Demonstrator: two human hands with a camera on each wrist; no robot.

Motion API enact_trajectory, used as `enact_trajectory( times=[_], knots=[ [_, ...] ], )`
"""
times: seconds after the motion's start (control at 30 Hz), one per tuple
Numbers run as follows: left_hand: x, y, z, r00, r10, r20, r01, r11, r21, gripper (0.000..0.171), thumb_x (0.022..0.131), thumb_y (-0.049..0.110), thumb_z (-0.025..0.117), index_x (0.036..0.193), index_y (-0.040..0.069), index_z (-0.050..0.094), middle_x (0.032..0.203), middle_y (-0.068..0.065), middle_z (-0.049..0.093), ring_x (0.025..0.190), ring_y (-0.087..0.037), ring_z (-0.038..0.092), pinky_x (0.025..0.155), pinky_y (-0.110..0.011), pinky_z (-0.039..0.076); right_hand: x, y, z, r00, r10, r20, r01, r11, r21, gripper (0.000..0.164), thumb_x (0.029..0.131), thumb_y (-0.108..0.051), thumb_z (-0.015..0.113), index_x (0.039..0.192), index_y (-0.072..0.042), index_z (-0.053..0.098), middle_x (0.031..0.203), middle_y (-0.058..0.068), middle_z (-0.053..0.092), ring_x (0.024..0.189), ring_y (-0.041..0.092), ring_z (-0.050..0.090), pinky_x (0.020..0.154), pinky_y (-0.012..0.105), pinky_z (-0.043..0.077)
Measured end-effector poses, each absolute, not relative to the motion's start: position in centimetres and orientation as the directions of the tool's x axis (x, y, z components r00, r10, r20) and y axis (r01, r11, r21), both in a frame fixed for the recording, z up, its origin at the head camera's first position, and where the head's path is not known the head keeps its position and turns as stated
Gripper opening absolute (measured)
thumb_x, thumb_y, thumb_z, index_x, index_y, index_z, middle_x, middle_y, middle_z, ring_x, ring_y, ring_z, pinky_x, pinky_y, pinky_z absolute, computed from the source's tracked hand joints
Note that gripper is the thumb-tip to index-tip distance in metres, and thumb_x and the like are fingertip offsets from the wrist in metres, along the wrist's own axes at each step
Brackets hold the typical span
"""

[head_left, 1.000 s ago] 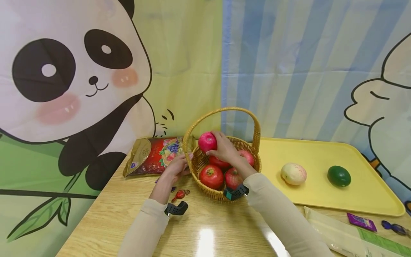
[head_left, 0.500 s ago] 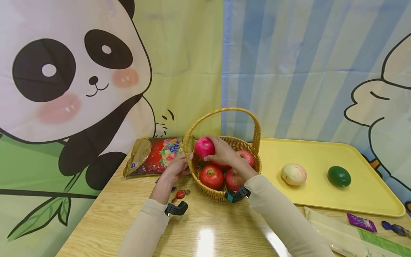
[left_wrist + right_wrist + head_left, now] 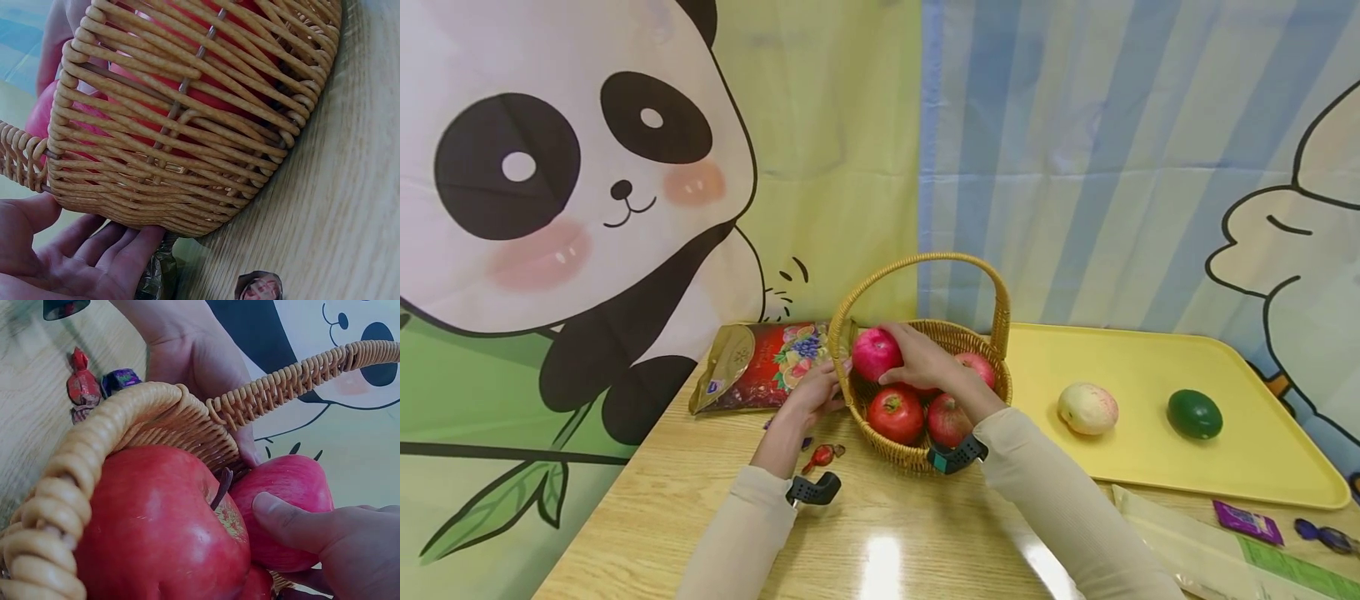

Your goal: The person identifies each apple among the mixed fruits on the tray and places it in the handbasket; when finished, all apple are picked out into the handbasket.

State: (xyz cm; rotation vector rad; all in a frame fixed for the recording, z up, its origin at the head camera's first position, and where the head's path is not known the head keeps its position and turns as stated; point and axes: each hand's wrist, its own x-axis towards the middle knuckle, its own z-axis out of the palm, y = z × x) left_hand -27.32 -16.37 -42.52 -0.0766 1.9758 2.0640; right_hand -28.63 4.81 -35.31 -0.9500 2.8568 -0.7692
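My right hand (image 3: 925,358) holds a pink-red apple (image 3: 875,354) at the left inside of a wicker basket (image 3: 181,206). In the right wrist view its thumb lies across the apple, and the other fingers are mostly hidden. My left hand (image 3: 808,392) touches the basket's left outer side. The left wrist view shows its fingers fairly straight along the weave, with the thumb by the foot of the handle (image 3: 951,257). Several red apples sit in the basket, among them a large one (image 3: 896,414) at the front left and another (image 3: 949,419) under my right wrist.
Behind my left hand lies a red and gold bag (image 3: 767,367). A red-wrapped candy (image 3: 822,455) is on the table before the basket. To the right, a yellow tray (image 3: 1150,458) bears a pale peach-like fruit (image 3: 1087,408) and a dark green oval fruit (image 3: 1195,414).
My right hand has moved the pink-red apple down and slightly left, from above the other apples to the basket's left inner side. My left hand has stayed in place.
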Motion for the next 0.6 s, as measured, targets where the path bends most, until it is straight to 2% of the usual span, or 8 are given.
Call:
enact_trajectory(
  times=[0.1,0.37,0.6],
  knots=[
    [-27.34,-16.33,-42.55,-0.959,0.149,-0.243,-0.248,-0.020,0.969,0.044,0.104,0.031,0.045,0.141,0.007,0.049,0.140,-0.015,0.053,0.137,-0.030,0.044,0.098,-0.042,0.045,-28.64,4.82,-35.33,-0.808,-0.577,0.115,-0.559,0.691,-0.458,0.085,0.082,-0.028,0.079,0.149,-0.010,0.031,0.145,0.020,0.044,0.129,0.034,0.049,0.108,0.048,0.041],
    [-27.41,-16.36,-42.49,-0.959,0.154,-0.240,-0.249,-0.045,0.967,0.043,0.104,0.029,0.045,0.142,0.008,0.048,0.145,-0.015,0.048,0.140,-0.029,0.040,0.105,-0.050,0.041,-28.34,4.55,-35.25,-0.812,-0.570,0.130,-0.563,0.703,-0.434,0.084,0.082,-0.027,0.079,0.149,-0.011,0.030,0.144,0.021,0.043,0.128,0.036,0.051,0.107,0.049,0.042],
    [-27.35,-16.40,-42.67,-0.962,0.147,-0.231,-0.238,-0.030,0.971,0.047,0.102,0.033,0.049,0.142,0.009,0.049,0.144,-0.013,0.050,0.138,-0.028,0.043,0.090,-0.035,0.049,-28.03,4.51,-35.34,-0.825,-0.549,0.132,-0.546,0.715,-0.436,0.083,0.084,-0.028,0.078,0.150,-0.012,0.030,0.146,0.020,0.042,0.129,0.037,0.050,0.107,0.050,0.042]
  ],
)
